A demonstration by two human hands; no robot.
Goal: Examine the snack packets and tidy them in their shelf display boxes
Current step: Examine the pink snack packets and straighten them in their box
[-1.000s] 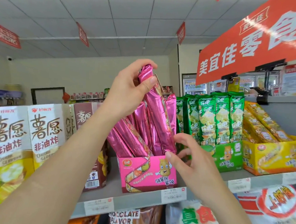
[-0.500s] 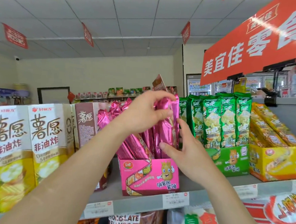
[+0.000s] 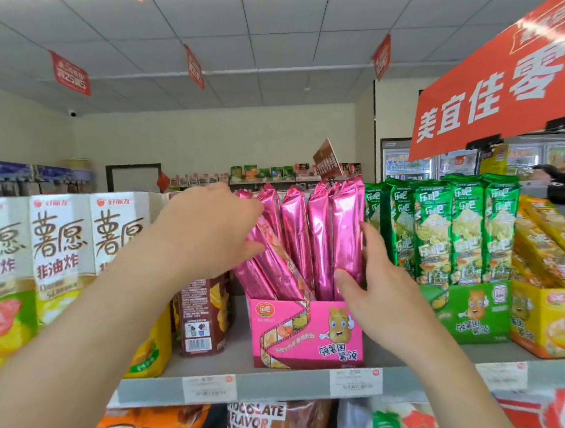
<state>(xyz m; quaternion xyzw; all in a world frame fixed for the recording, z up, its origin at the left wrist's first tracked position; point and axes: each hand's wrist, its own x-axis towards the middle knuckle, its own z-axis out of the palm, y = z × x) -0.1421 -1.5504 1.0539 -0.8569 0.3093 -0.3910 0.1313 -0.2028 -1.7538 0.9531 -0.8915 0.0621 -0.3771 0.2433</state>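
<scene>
My right hand (image 3: 385, 296) is on the pink packets (image 3: 306, 241) that stand upright in their pink box (image 3: 303, 334). My thumb (image 3: 345, 279) presses the front of the outermost one and my fingers (image 3: 370, 239) run straight up its far edge, so the packet is pinched between them. Just past those fingers stand the green packets (image 3: 455, 231) in a green box (image 3: 467, 314), with a yellow box (image 3: 552, 319) further out.

My left hand (image 3: 207, 232) reaches across to the pink packets that lean sideways out of the same box. Its fingers lie close together against them, but the tips are blurred and I cannot tell whether they grip one or only push. Below that wrist stands a brown carton (image 3: 202, 314), and beyond it a row of white cartons (image 3: 57, 243). The pink box sits on the shelf (image 3: 264, 381), under both hands
</scene>
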